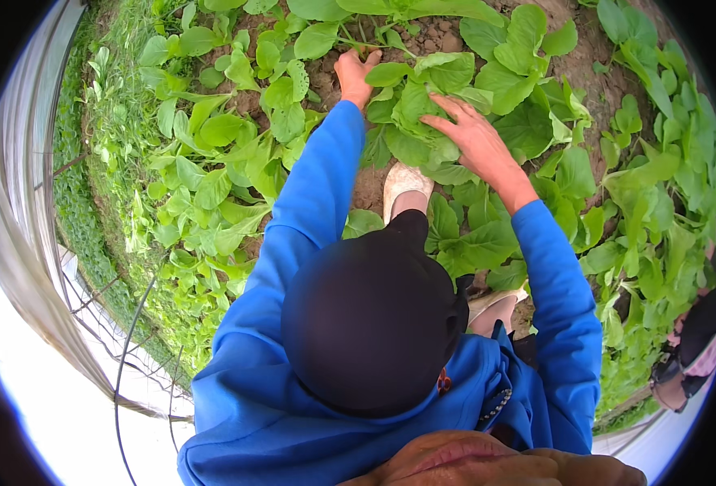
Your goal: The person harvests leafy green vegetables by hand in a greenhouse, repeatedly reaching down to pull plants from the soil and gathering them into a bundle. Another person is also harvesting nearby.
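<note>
My left hand (355,76) reaches down to the soil at the base of leafy green plants, its fingertips partly hidden behind leaves and stems. Whether it grips anything there cannot be told. My right hand (468,130) rests on a broad-leaved green vegetable plant (416,112), fingers spread over its crumpled pale leaves. That plant stands just right of my left hand, above my shoe (403,185). Both arms are in blue sleeves.
Dense leafy plants (218,182) grow on both sides, with brown soil (370,188) between some of them. Plastic sheeting (24,182) and thin curved rods (128,340) line the left. Another person (692,352) is at the far right edge.
</note>
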### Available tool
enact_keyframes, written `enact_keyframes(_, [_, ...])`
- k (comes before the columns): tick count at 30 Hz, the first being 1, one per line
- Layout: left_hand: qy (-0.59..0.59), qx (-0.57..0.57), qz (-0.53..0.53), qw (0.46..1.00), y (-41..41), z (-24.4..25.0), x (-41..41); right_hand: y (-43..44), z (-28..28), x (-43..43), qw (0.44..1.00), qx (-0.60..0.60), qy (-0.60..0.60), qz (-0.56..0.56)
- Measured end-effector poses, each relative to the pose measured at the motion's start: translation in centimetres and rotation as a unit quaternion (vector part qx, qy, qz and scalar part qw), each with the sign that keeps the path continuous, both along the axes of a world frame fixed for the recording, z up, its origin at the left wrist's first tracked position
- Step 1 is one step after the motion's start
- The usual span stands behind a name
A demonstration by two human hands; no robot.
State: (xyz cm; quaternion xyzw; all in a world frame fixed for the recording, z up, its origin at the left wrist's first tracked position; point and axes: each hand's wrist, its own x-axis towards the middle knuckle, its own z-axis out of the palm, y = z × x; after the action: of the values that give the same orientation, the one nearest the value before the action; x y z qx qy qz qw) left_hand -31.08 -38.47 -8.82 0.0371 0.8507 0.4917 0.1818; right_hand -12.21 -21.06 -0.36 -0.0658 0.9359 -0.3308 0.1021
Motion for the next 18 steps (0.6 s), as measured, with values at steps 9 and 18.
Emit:
enact_keyframes(9, [0.108, -0.498, -0.441, 0.739, 4.0, 2.1, -5.1, -0.4, 0.1, -0.3, 1.000, 0.013, -0.017, 0.003])
enact_keyframes(18, [-0.034, -0.403, -0.444, 0.800, 2.7, -0.1, -7.0, -0.4, 0.0, -0.2, 1.000, 0.007, -0.003, 0.002])
